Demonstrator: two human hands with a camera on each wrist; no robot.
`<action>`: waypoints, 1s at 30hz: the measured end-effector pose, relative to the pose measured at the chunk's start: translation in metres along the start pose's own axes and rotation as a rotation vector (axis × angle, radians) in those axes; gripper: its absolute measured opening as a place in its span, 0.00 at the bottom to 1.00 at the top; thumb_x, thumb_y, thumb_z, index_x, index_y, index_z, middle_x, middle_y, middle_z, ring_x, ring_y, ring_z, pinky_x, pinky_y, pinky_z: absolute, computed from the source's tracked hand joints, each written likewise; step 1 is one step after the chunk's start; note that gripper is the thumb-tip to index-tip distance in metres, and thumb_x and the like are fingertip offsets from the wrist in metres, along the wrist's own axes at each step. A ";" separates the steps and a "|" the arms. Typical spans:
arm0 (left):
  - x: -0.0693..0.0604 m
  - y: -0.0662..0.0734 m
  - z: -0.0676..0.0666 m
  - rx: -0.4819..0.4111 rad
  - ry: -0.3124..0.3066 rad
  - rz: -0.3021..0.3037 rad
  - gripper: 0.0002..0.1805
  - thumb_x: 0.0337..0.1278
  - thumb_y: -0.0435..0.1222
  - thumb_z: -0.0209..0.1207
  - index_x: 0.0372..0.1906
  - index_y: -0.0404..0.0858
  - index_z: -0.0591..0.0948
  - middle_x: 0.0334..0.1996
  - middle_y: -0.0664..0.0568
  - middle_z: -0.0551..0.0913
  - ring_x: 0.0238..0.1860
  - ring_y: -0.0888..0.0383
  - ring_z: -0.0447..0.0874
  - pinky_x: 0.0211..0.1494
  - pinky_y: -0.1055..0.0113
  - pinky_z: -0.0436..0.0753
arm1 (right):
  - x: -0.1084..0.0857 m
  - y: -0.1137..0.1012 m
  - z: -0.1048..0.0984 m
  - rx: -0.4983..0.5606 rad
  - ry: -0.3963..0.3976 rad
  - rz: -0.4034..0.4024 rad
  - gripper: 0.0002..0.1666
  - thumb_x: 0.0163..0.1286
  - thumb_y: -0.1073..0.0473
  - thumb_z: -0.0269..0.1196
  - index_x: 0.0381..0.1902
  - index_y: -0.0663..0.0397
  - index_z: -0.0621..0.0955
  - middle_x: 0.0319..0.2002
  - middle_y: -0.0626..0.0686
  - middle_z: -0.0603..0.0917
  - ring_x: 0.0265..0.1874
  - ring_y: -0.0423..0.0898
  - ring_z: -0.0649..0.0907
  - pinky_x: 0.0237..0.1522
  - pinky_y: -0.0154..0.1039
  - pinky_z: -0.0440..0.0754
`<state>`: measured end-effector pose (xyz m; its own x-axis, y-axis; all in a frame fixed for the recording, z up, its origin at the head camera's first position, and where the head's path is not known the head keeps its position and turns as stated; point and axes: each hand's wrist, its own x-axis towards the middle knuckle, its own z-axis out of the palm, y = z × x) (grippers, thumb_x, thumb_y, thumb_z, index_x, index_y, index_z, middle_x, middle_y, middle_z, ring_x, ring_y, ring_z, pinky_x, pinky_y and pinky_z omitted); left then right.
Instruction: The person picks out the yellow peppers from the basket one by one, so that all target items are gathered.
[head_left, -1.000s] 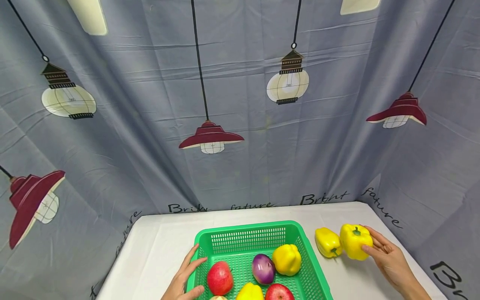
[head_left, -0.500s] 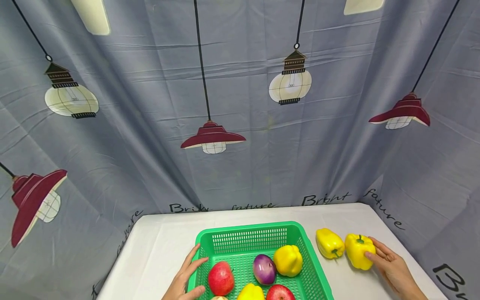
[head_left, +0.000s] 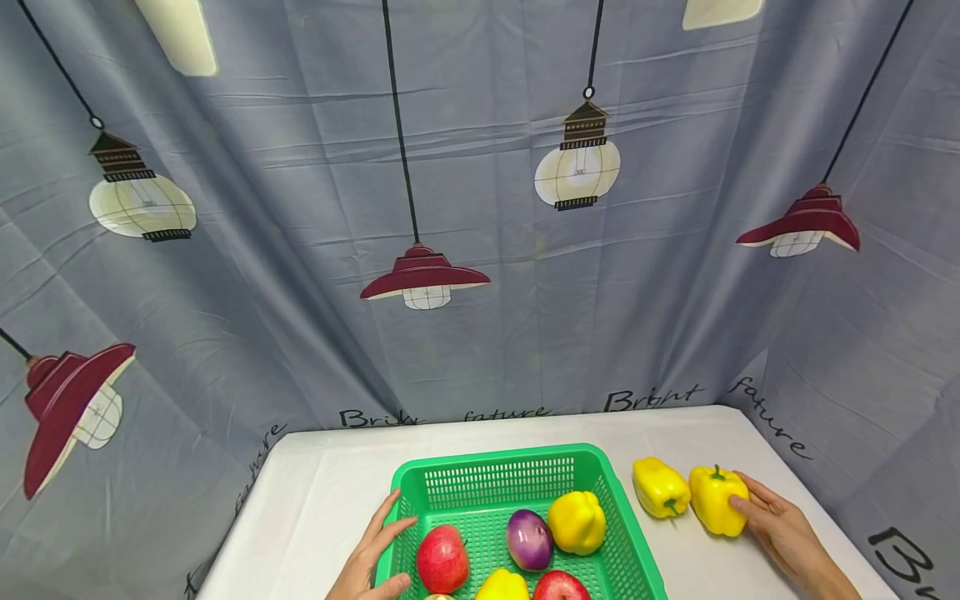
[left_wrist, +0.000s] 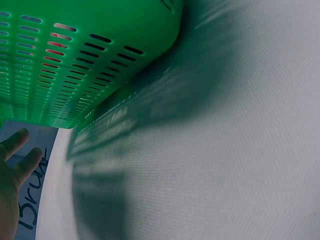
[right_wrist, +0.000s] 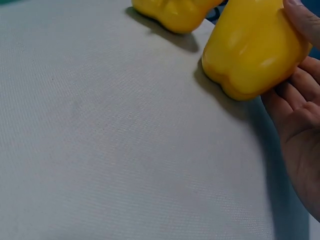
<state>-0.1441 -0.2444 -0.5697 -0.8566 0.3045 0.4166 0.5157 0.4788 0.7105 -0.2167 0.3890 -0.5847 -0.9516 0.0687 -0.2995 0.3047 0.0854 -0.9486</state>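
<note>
My right hand (head_left: pixel 783 533) holds a yellow bell pepper (head_left: pixel 717 502) at the right of the table, thumb on the near side and fingers behind it. The pepper's base meets the tablecloth in the right wrist view, stem up. Beside it, to the left, a second yellow bell pepper (head_left: pixel 660 487) lies on its side. At the left rim of a green plastic basket (head_left: pixel 495 458) is my left hand (head_left: pixel 367 554), its fingers spread and fairly straight. In the left wrist view, fingertips (left_wrist: pixel 34 156) show near the basket's perforated wall (left_wrist: pixel 90 55).
The basket holds a red pomegranate-like fruit (head_left: pixel 442 558), a purple eggplant-like piece (head_left: pixel 529 540), a yellow bell pepper (head_left: pixel 576 522), another yellow piece (head_left: pixel 502 586) and a red apple (head_left: pixel 561 587). A grey curtain (head_left: pixel 480 358) printed with lamps hangs behind the white table (head_left: pixel 337 454).
My right hand has lowered the yellow bell pepper and moved it slightly right, onto the tablecloth, and still holds it. The left hand and basket have hardly moved.
</note>
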 end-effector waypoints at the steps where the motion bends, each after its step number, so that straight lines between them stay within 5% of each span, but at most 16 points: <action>1: 0.000 0.000 0.000 0.000 -0.002 0.004 0.32 0.53 0.37 0.64 0.68 0.48 0.77 0.79 0.46 0.54 0.74 0.72 0.45 0.52 0.33 0.73 | 0.001 -0.001 0.000 -0.006 -0.005 0.006 0.56 0.75 0.42 0.61 0.80 0.59 0.40 0.80 0.62 0.35 0.73 0.34 0.57 0.54 0.20 0.70; 3: 0.000 0.000 0.000 -0.004 -0.003 0.003 0.33 0.53 0.37 0.64 0.68 0.50 0.76 0.79 0.45 0.54 0.74 0.72 0.46 0.52 0.34 0.73 | 0.003 -0.001 0.001 0.011 -0.010 0.003 0.55 0.76 0.42 0.59 0.80 0.57 0.41 0.81 0.55 0.43 0.77 0.44 0.52 0.55 0.21 0.69; 5: 0.000 0.000 0.000 -0.008 -0.003 -0.001 0.34 0.52 0.36 0.64 0.68 0.54 0.76 0.79 0.45 0.54 0.74 0.71 0.46 0.53 0.35 0.73 | 0.004 0.001 0.002 0.041 -0.016 -0.024 0.53 0.77 0.43 0.58 0.80 0.59 0.40 0.78 0.41 0.55 0.71 0.32 0.61 0.55 0.20 0.69; 7: 0.000 0.001 0.000 -0.018 -0.004 -0.012 0.34 0.52 0.36 0.64 0.68 0.56 0.75 0.79 0.46 0.54 0.74 0.72 0.46 0.54 0.35 0.73 | 0.004 0.005 0.004 0.078 -0.023 -0.081 0.52 0.78 0.46 0.58 0.79 0.63 0.41 0.64 0.27 0.68 0.57 0.19 0.68 0.50 0.17 0.70; 9: 0.000 0.001 0.000 -0.019 -0.007 -0.015 0.34 0.53 0.36 0.64 0.68 0.55 0.75 0.79 0.47 0.53 0.74 0.72 0.45 0.54 0.36 0.74 | 0.005 0.008 0.006 0.122 -0.027 -0.138 0.51 0.78 0.50 0.58 0.78 0.67 0.41 0.48 0.19 0.70 0.42 0.13 0.70 0.47 0.16 0.71; 11: 0.000 0.000 0.000 -0.017 -0.012 -0.003 0.34 0.53 0.35 0.64 0.68 0.53 0.75 0.79 0.46 0.53 0.74 0.72 0.45 0.53 0.35 0.74 | 0.007 0.009 0.008 0.128 -0.022 -0.164 0.51 0.79 0.51 0.58 0.78 0.68 0.40 0.51 0.18 0.70 0.43 0.13 0.71 0.47 0.16 0.71; 13: 0.000 -0.001 0.000 -0.007 -0.019 0.020 0.34 0.54 0.34 0.64 0.69 0.50 0.75 0.79 0.44 0.53 0.74 0.72 0.44 0.52 0.35 0.75 | 0.008 0.009 0.009 0.127 -0.024 -0.177 0.52 0.79 0.51 0.58 0.79 0.65 0.36 0.66 0.27 0.68 0.49 0.14 0.69 0.48 0.16 0.71; 15: 0.000 -0.003 0.000 0.006 -0.023 0.043 0.33 0.54 0.33 0.63 0.69 0.47 0.75 0.79 0.42 0.53 0.75 0.71 0.44 0.51 0.35 0.76 | 0.008 0.009 0.009 0.147 -0.026 -0.186 0.53 0.80 0.51 0.56 0.79 0.60 0.33 0.78 0.44 0.53 0.57 0.15 0.65 0.48 0.15 0.70; 18: 0.000 -0.005 0.000 0.020 -0.023 0.056 0.34 0.54 0.32 0.63 0.69 0.47 0.74 0.79 0.42 0.53 0.75 0.72 0.45 0.51 0.38 0.77 | 0.009 0.009 0.009 0.191 -0.056 -0.211 0.53 0.81 0.52 0.53 0.78 0.55 0.27 0.77 0.63 0.28 0.60 0.15 0.60 0.49 0.15 0.69; 23: 0.000 -0.005 -0.001 0.036 -0.020 0.076 0.34 0.54 0.32 0.63 0.69 0.46 0.74 0.78 0.41 0.53 0.75 0.71 0.45 0.50 0.37 0.77 | 0.011 0.009 0.010 0.249 -0.084 -0.262 0.51 0.81 0.58 0.53 0.78 0.56 0.27 0.76 0.66 0.27 0.54 0.14 0.68 0.50 0.16 0.70; 30: 0.001 -0.004 -0.002 0.047 -0.020 0.060 0.34 0.53 0.33 0.64 0.69 0.50 0.74 0.79 0.43 0.53 0.75 0.71 0.46 0.52 0.39 0.77 | 0.014 0.007 0.014 0.279 -0.068 -0.242 0.52 0.81 0.55 0.53 0.79 0.50 0.27 0.79 0.56 0.31 0.54 0.12 0.67 0.50 0.14 0.68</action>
<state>-0.1467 -0.2477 -0.5711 -0.8237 0.3498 0.4462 0.5669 0.4968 0.6571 -0.2283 0.3769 -0.5969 -0.9981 0.0131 -0.0601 0.0567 -0.1840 -0.9813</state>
